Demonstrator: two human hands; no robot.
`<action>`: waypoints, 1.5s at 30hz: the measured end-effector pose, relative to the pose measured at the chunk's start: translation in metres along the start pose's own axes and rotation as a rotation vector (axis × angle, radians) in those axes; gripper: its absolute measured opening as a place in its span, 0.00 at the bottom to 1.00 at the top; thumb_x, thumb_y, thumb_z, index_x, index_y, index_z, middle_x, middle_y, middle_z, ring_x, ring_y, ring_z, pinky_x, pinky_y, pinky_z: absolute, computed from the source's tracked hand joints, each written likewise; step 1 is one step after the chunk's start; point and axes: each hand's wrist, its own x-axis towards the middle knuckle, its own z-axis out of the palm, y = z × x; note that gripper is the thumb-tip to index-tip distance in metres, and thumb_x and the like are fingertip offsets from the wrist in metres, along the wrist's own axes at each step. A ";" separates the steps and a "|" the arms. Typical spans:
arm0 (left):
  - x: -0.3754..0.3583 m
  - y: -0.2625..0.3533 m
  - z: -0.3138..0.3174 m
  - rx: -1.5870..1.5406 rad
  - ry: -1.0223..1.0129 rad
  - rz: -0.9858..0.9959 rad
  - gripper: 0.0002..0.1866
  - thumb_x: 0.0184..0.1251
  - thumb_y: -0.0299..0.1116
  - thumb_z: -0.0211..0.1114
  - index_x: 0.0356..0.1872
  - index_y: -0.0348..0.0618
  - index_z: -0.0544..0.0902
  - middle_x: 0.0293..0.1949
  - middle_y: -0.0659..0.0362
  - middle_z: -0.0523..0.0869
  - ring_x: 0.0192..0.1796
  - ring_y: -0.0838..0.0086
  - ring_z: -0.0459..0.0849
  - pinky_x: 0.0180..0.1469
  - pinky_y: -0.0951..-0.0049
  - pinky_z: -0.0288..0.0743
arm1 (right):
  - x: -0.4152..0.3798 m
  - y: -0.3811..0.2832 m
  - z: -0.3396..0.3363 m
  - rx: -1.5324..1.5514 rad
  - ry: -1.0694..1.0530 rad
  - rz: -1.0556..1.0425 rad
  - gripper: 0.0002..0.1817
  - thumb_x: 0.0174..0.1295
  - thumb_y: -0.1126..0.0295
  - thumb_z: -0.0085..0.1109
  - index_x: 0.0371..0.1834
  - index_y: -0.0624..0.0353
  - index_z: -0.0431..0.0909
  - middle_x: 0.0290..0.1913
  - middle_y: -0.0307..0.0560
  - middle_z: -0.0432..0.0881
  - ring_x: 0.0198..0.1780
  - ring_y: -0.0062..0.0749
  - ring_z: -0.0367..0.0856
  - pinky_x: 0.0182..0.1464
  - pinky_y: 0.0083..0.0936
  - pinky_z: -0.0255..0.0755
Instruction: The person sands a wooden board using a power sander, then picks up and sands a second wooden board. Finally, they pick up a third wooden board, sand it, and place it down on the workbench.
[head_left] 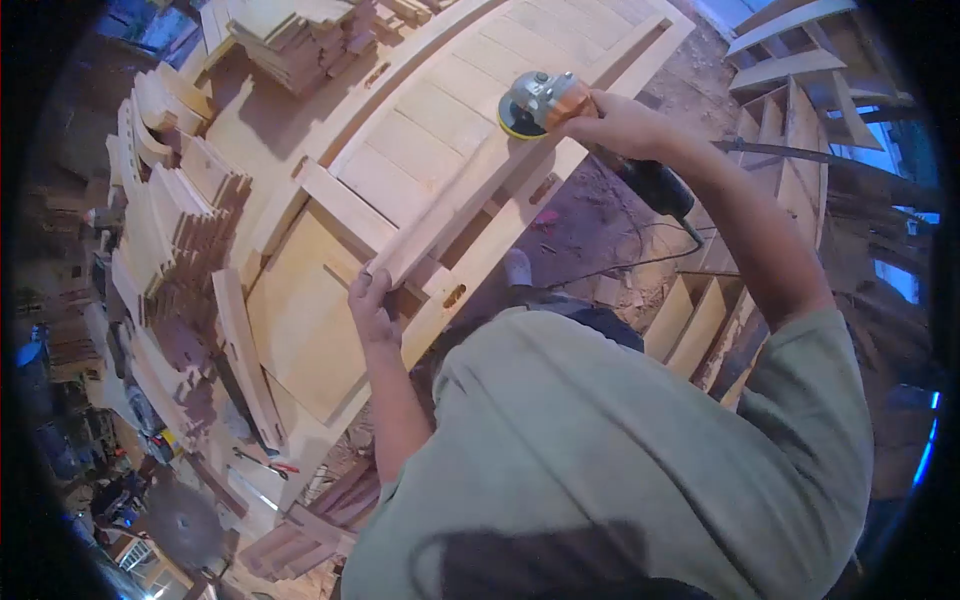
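My right hand (622, 126) is wrapped round an angle grinder (556, 100) with an orange and silver head. The grinder's yellow-edged disc (517, 121) rests against a long wooden rail (462, 205), near the rail's far end. At the near end of that rail, my left hand (372, 302) grips the wood with its fingers closed round the end. The rail lies across a slatted wooden panel (415, 135) and a slotted wooden frame piece (500, 255). A power cord (640, 262) trails from the grinder's dark body.
Stacked cut wooden pieces (185, 215) stand along the left, with another wood stack (300, 40) at the back. Pliers (265, 462) lie near a large round saw blade (185, 520) at lower left. Wooden frames (790, 150) lean at the right, and debris covers the floor.
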 end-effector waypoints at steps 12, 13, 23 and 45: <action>0.002 0.006 -0.009 0.348 0.171 0.107 0.21 0.59 0.28 0.67 0.54 0.33 0.79 0.49 0.55 0.83 0.51 0.69 0.81 0.54 0.70 0.74 | 0.012 0.071 0.002 0.467 0.644 -0.194 0.20 0.64 0.55 0.58 0.46 0.62 0.81 0.27 0.41 0.78 0.29 0.25 0.77 0.32 0.26 0.71; 0.003 0.008 -0.011 0.561 0.182 0.277 0.21 0.58 0.29 0.68 0.53 0.33 0.79 0.48 0.54 0.83 0.51 0.68 0.81 0.55 0.68 0.73 | 0.009 0.077 0.012 0.739 0.740 -0.161 0.18 0.66 0.57 0.58 0.49 0.61 0.80 0.26 0.39 0.76 0.29 0.24 0.76 0.31 0.25 0.71; 0.041 0.018 0.182 1.542 -0.275 0.478 0.28 0.52 0.49 0.71 0.45 0.33 0.83 0.49 0.42 0.81 0.52 0.46 0.79 0.55 0.55 0.74 | -0.046 0.099 0.123 1.794 0.585 -0.254 0.17 0.68 0.61 0.56 0.56 0.55 0.73 0.33 0.45 0.77 0.31 0.33 0.77 0.36 0.33 0.77; 0.059 0.073 0.043 -0.972 0.519 0.584 0.11 0.70 0.40 0.63 0.45 0.47 0.77 0.38 0.57 0.81 0.38 0.74 0.80 0.32 0.75 0.74 | -0.011 0.168 0.101 1.690 0.218 -0.382 0.24 0.70 0.52 0.51 0.59 0.59 0.73 0.42 0.50 0.78 0.45 0.44 0.79 0.52 0.41 0.76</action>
